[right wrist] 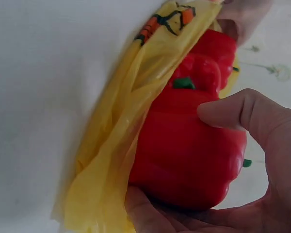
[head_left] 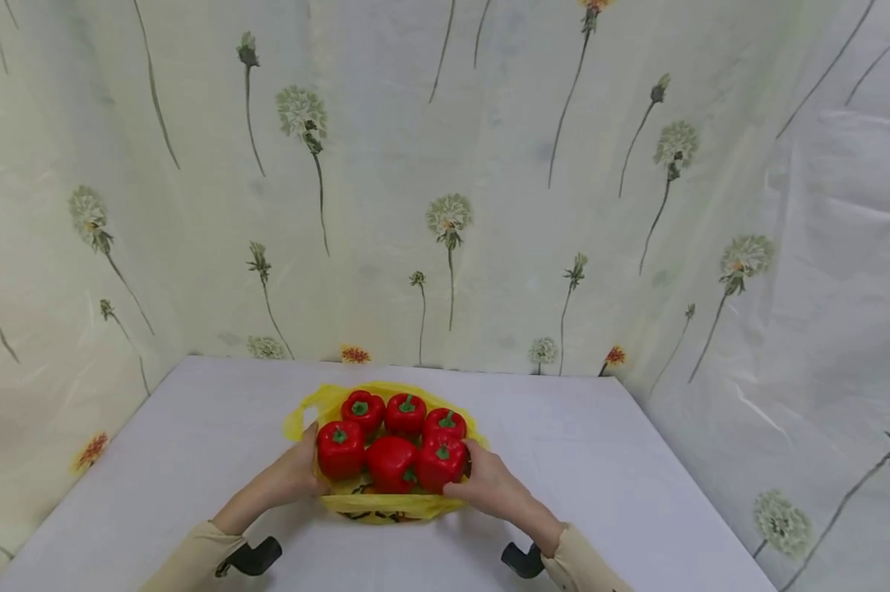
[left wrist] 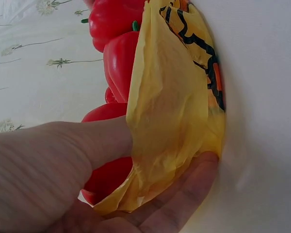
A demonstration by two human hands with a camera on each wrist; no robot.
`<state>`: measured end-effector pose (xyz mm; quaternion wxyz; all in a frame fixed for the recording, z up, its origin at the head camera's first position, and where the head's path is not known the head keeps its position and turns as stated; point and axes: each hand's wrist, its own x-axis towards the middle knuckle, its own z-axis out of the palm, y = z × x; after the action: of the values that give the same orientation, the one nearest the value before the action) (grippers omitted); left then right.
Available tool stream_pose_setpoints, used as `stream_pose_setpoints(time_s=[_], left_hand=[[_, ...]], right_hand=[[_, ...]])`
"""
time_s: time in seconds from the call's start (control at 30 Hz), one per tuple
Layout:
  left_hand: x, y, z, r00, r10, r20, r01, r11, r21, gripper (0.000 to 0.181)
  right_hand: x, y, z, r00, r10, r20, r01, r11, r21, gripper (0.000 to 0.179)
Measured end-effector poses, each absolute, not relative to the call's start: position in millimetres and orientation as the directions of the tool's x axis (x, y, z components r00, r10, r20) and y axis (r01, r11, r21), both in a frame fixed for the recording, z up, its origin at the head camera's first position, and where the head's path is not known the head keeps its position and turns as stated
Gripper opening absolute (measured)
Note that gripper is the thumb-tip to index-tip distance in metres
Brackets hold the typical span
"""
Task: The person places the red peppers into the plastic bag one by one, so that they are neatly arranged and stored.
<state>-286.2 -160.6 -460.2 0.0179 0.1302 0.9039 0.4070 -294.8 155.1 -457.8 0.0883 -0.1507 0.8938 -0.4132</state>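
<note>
Several red bell peppers (head_left: 391, 462) with green stems sit in two rows in a yellow plastic bag (head_left: 380, 503), whose sides are folded down low around them. At the bag's left end my left hand (head_left: 300, 470) grips its side. In the left wrist view the thumb goes inside the bag wall (left wrist: 167, 97) and the fingers lie outside it. My right hand (head_left: 489, 483) holds the front right pepper (head_left: 441, 464). The right wrist view shows the thumb on top of that pepper (right wrist: 189, 145) and the fingers curled below it, beside the bag's edge.
The bag rests on a white table (head_left: 586, 477), near the middle. A pale curtain (head_left: 386, 181) printed with dandelions hangs behind the table and along both sides. Black wrist mounts (head_left: 258, 557) stick out by both sleeves.
</note>
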Motion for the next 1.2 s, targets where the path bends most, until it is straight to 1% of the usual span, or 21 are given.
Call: stream_pose_setpoints(time_s=[0.23, 0.4, 0.63, 0.9, 1.07, 1.2], left_hand=[[-285, -161, -457, -0.965, 0.252, 0.072, 0.222, 0.641, 0.735, 0.112], [-286, -160, -458, -0.963, 0.260, 0.071, 0.224, 0.623, 0.750, 0.112], [-285, -158, -461, -0.966, 0.252, 0.059, 0.204, 0.603, 0.772, 0.111], [-285, -155, -463, -0.966, 0.248, 0.068, 0.206, 0.589, 0.781, 0.114], [-285, -156, -461, -0.960, 0.265, 0.084, 0.227, 0.572, 0.788, 0.112], [-284, -158, -459, -0.956, 0.279, 0.094, 0.242, 0.566, 0.788, 0.112]], right_hand=[[-295, 151, -465, -0.944, -0.331, -0.018, -0.199, 0.610, -0.767, 0.070], [-297, 152, -468, -0.952, -0.301, -0.045, -0.163, 0.628, -0.761, 0.069], [-298, 155, -469, -0.944, -0.330, -0.015, -0.208, 0.631, -0.747, 0.065], [-302, 162, -466, -0.949, -0.314, 0.003, -0.224, 0.670, -0.708, 0.061], [-303, 161, -466, -0.940, -0.340, 0.024, -0.253, 0.650, -0.717, 0.064], [-304, 159, -467, -0.934, -0.357, 0.016, -0.255, 0.635, -0.729, 0.066]])
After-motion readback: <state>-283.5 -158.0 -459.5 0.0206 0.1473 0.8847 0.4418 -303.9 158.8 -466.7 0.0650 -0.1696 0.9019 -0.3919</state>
